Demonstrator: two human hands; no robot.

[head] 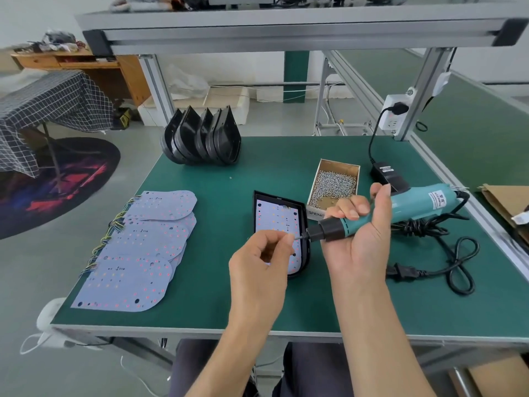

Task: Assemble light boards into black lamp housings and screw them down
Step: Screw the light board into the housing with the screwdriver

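Your right hand (359, 233) holds a teal electric screwdriver (400, 210) in a full grip, its tip pointing left. Your left hand (262, 262) pinches what seems to be a small screw at that tip, too tiny to confirm. Just behind your hands, a black lamp housing (305, 224) lies flat on the green desk (229, 296) with a light board (273, 216) seated inside. Seat the screw squarely on the bit, then bring it straight down over a board hole. The screw box (333, 183) sits just beyond; spare boards (137, 253) lie left, empty housings (200, 138) far.
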